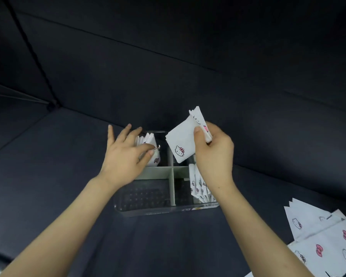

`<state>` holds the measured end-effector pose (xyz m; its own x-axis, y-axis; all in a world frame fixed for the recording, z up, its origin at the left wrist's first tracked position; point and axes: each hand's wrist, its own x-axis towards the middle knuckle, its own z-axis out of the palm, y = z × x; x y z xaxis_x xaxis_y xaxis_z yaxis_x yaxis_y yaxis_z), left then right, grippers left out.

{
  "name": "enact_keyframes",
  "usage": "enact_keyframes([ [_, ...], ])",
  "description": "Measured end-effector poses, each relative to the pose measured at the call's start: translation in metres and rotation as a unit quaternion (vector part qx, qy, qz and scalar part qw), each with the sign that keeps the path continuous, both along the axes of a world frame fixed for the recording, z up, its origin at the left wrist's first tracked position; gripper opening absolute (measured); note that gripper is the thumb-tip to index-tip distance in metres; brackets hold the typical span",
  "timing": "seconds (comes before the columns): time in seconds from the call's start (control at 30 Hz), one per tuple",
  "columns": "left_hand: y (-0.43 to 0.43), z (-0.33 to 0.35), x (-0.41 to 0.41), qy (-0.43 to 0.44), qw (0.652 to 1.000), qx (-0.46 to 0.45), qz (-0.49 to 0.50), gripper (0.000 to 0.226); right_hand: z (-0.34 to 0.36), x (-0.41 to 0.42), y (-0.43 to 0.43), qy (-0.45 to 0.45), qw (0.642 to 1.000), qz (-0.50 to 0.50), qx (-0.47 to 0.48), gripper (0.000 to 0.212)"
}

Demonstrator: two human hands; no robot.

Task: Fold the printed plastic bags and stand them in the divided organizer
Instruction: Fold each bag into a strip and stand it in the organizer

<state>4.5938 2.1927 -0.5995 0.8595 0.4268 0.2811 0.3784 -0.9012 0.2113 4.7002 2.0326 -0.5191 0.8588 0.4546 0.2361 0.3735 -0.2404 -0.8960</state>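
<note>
Dark fabric sofa (pixel 168 66) fills the view. Flat white cat-and-bow printed plastic bags (pixel 324 236) wait unfolded at 5 o'clock. Clear acrylic four-cell organizer (pixel 168 209) sits centre; folded bags stand in its 10 o'clock cell (pixel 148 139) and its 4 o'clock cell (pixel 200 184).

Left hand (pixel 124 156), fingers spread and straight, presses the 10 o'clock stack aside. Right hand (pixel 214 152) pinches a folded white square bag (pixel 181 145) between thumb and fingers, above the 2 o'clock cell.

Step, as judged: insertion. The next move likely needs the bag lowered edge-down into a gap.

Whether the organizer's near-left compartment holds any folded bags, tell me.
No, the near-left compartment of the organizer shows only its bare clear floor.
</note>
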Motion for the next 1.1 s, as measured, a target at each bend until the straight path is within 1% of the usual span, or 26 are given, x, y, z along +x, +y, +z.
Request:
enact_keyframes([
  [0.07, 0.003, -0.003, -0.002, -0.036, 0.999, -0.032, 0.024, 0.041, -0.010, -0.005, 0.013, -0.014, 1.000, -0.010, -0.020, 0.028],
  [0.13, 0.003, -0.007, -0.004, -0.071, 0.996, -0.049, 0.024, 0.039, -0.021, -0.010, 0.027, -0.035, 0.998, -0.013, -0.045, 0.021],
  [0.17, 0.004, -0.011, -0.004, -0.080, 0.995, -0.052, 0.020, 0.037, -0.028, -0.013, 0.034, -0.050, 0.996, -0.018, -0.065, 0.020],
  [0.3, 0.003, -0.020, -0.002, -0.101, 0.993, -0.061, 0.022, 0.035, -0.049, -0.021, 0.051, -0.127, 0.979, -0.026, -0.157, 0.027],
  [0.37, 0.000, -0.021, -0.002, -0.122, 0.989, -0.074, 0.025, 0.036, -0.056, -0.025, 0.055, -0.145, 0.972, -0.025, -0.184, 0.028],
  [0.47, -0.001, -0.020, -0.008, -0.159, 0.981, -0.110, 0.024, 0.041, -0.062, -0.031, 0.060, -0.104, 0.979, -0.008, -0.175, 0.027],
  [0.6, 0.003, -0.023, -0.022, -0.192, 0.970, -0.147, 0.022, 0.040, -0.064, -0.039, 0.065, -0.037, 0.983, 0.086, -0.159, 0.031],
  [0.63, 0.004, -0.024, -0.024, -0.193, 0.970, -0.148, 0.019, 0.039, -0.064, -0.040, 0.064, -0.032, 0.981, 0.108, -0.157, 0.033],
  [0.7, 0.002, -0.027, -0.026, -0.192, 0.970, -0.150, 0.011, 0.038, -0.065, -0.041, 0.064, -0.062, 0.977, 0.128, -0.162, 0.037],
  [0.73, 0.001, -0.028, -0.026, -0.195, 0.969, -0.153, 0.007, 0.037, -0.064, -0.041, 0.063, -0.094, 0.974, 0.113, -0.173, 0.037],
  [0.8, 0.000, -0.029, -0.026, -0.203, 0.967, -0.155, 0.000, 0.035, -0.062, -0.043, 0.062, -0.172, 0.965, 0.030, -0.194, 0.036],
  [0.87, -0.001, -0.029, -0.025, -0.206, 0.966, -0.154, 0.000, 0.033, -0.059, -0.041, 0.061, -0.204, 0.961, -0.037, -0.181, 0.032],
  [0.93, -0.001, -0.030, -0.025, -0.204, 0.968, -0.147, -0.002, 0.033, -0.062, -0.038, 0.060, -0.228, 0.957, -0.055, -0.172, 0.032],
  [0.97, -0.001, -0.030, -0.025, -0.202, 0.969, -0.145, -0.005, 0.033, -0.063, -0.038, 0.059, -0.219, 0.958, -0.033, -0.183, 0.032],
  [1.03, -0.001, -0.029, -0.025, -0.201, 0.968, -0.149, -0.005, 0.033, -0.066, -0.040, 0.058, -0.158, 0.963, 0.037, -0.215, 0.036],
  [1.1, -0.001, -0.029, -0.027, -0.202, 0.966, -0.161, -0.002, 0.034, -0.071, -0.042, 0.059, -0.093, 0.971, 0.098, -0.196, 0.038],
])
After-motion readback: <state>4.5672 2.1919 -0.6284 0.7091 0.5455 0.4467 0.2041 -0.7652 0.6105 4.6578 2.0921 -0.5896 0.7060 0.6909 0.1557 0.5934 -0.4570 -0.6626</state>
